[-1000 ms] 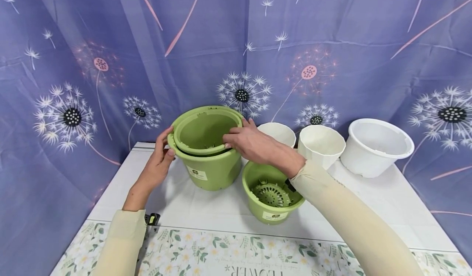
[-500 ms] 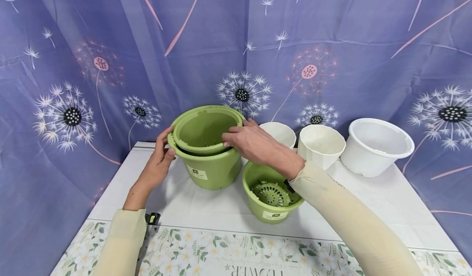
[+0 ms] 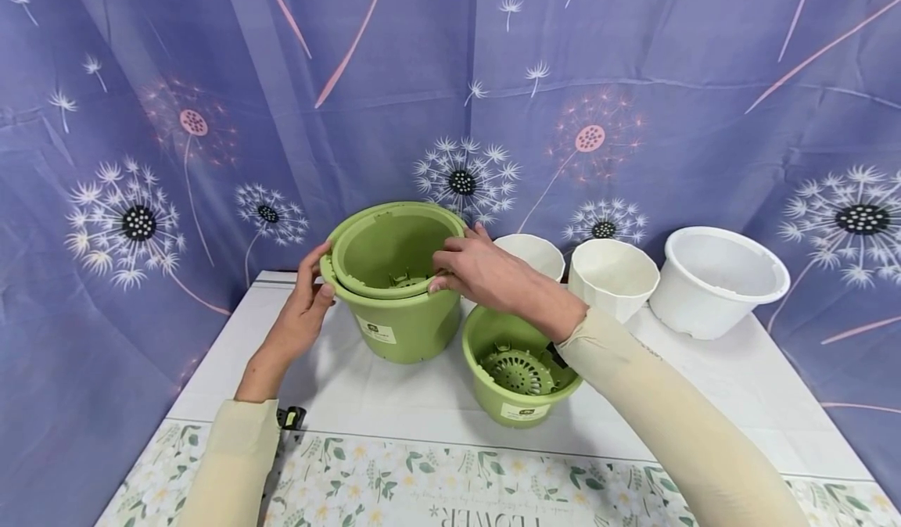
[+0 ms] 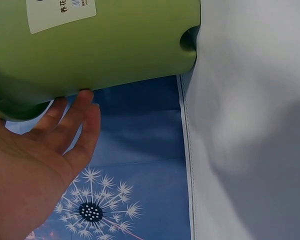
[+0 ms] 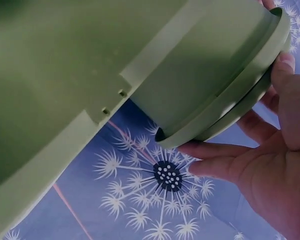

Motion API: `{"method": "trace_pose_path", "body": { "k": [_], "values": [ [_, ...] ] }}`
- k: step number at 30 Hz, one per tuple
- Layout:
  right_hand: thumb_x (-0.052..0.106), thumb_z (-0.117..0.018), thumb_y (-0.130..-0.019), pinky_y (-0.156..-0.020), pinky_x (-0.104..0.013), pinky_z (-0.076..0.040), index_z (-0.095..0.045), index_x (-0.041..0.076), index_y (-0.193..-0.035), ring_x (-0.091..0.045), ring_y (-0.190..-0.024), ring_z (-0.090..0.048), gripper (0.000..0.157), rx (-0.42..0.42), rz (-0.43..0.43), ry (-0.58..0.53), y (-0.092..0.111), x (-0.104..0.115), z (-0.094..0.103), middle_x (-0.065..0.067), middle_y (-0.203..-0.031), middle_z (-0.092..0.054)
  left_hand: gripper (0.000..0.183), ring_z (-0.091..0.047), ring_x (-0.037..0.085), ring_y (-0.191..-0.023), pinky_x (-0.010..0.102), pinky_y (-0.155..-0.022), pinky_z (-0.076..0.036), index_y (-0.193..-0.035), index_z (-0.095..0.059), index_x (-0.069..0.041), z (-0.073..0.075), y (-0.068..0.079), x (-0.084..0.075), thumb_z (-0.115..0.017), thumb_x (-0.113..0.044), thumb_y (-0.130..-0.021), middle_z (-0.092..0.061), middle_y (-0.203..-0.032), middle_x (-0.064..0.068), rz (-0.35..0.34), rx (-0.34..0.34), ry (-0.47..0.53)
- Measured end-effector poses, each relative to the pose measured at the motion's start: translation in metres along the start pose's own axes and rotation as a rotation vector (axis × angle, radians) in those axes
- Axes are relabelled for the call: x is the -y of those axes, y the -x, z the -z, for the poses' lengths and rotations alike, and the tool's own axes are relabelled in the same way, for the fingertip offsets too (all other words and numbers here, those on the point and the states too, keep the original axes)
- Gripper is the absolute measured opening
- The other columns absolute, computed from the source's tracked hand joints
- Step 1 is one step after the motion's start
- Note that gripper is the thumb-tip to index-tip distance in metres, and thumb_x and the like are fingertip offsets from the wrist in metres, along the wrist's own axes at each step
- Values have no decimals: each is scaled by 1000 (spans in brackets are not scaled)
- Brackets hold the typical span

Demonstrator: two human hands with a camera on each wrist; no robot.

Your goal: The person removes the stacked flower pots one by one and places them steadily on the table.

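Observation:
A green flowerpot (image 3: 380, 253) sits nested inside a larger green flowerpot (image 3: 418, 335) with a white label, their rims nearly level at the front. My left hand (image 3: 299, 316) holds the larger pot's left rim; in the left wrist view its fingers (image 4: 80, 120) touch the pot's side below the rim. On the opposite side my right hand (image 3: 486, 273) grips the rims. Its thumb (image 5: 285, 67) lies on the rim in the right wrist view, with other fingers underneath. Part of the inner pot's right side is hidden behind this hand.
A third green flowerpot (image 3: 486, 390) with a slotted base stands under my right forearm. Behind it are two cream pots, one partly hidden by the arm (image 3: 531, 253), the other faceted (image 3: 612, 277), and a white pot (image 3: 704, 300). A patterned curtain (image 3: 394, 120) closes the back.
The inner pot has settled a little lower, narrowing the dark gap at the front. My right thumb has shifted slightly right and down on the rim. The left hand stays put.

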State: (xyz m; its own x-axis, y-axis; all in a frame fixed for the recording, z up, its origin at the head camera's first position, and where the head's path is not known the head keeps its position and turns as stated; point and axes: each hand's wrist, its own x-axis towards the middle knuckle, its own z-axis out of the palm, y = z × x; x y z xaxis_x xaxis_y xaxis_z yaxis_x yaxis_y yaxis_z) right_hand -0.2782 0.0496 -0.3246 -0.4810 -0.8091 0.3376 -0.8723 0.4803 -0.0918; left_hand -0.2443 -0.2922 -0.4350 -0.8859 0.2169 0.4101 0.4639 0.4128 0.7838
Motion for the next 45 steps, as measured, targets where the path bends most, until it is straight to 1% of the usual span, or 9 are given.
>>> {"method": "trace_pose_path", "body": {
  "k": [6, 10, 13, 17, 26, 32, 36, 39, 45],
  "values": [
    [36, -71, -100, -99, -56, -47, -73, 11, -98, -27, -92, -61, 25, -50, 64, 23, 1, -2, -4, -5, -97, -69, 61, -56, 21, -111, 24, -90, -43, -172, -10, -29, 0, 1, 2, -37, -24, -117, -40, -156, 19, -8, -1, 3],
    [31, -71, -102, -105, -52, -47, -73, 7, -99, -22, -91, -62, 24, -83, 116, 32, 0, -3, -6, -5, -94, -69, 61, -55, 22, -113, 25, -91, -43, -172, -9, -29, 0, 2, 3, -36, -24, -117, -39, -158, 19, -8, 3, 5],
    [28, -71, -103, -109, -53, -45, -72, 5, -101, -23, -92, -62, 23, -91, 117, 18, 0, -3, -5, -7, -96, -69, 61, -55, 24, -115, 25, -91, -43, -172, -9, -29, 0, 2, 2, -35, -24, -118, -39, -158, 18, -8, 7, 5],
    [27, -71, -104, -101, -49, -46, -72, 5, -101, -23, -91, -62, 21, -103, 111, -2, 0, -4, -4, -7, -96, -68, 61, -54, 26, -116, 26, -92, -42, -172, -8, -30, 0, 2, 0, -35, -25, -118, -38, -159, 16, -4, 9, 4],
    [27, -71, -104, -118, -58, -38, -72, 5, -105, -26, -97, -63, 22, -144, 117, -32, 3, -6, -4, -7, -101, -69, 62, -54, 31, -120, 27, -94, -42, -171, -7, -33, 0, 2, -2, -37, -27, -117, -40, -156, 18, 17, 15, 4],
    [28, -73, -103, -126, -57, -27, -72, 5, -106, -26, -102, -64, 22, -178, 113, -74, 4, -9, -4, -7, -103, -69, 62, -56, 32, -119, 27, -94, -43, -171, -8, -35, 2, 1, -2, -38, -27, -117, -43, -153, 18, 21, 14, -7],
    [27, -75, -101, -127, -55, -26, -72, 4, -106, -27, -105, -64, 23, -213, 121, -108, 4, -10, -3, -7, -104, -69, 62, -56, 30, -117, 26, -94, -43, -171, -8, -33, 2, 1, -2, -38, -27, -117, -43, -151, 19, 18, 13, -7],
    [25, -76, -100, -125, -53, -30, -72, 4, -105, -26, -105, -64, 22, -252, 134, -128, 3, -10, -2, -8, -104, -70, 61, -55, 27, -116, 26, -93, -43, -171, -9, -31, 2, 1, -1, -38, -27, -117, -44, -148, 20, 19, 12, -1],
    [23, -78, -99, -107, -41, -47, -73, 4, -104, -26, -110, -63, 20, -302, 141, -180, 1, -10, 0, -8, -106, -70, 60, -53, 24, -118, 26, -93, -43, -170, -10, -29, 1, 0, 0, -37, -32, -117, -43, -147, 22, 21, 10, 13]
  ]
}}
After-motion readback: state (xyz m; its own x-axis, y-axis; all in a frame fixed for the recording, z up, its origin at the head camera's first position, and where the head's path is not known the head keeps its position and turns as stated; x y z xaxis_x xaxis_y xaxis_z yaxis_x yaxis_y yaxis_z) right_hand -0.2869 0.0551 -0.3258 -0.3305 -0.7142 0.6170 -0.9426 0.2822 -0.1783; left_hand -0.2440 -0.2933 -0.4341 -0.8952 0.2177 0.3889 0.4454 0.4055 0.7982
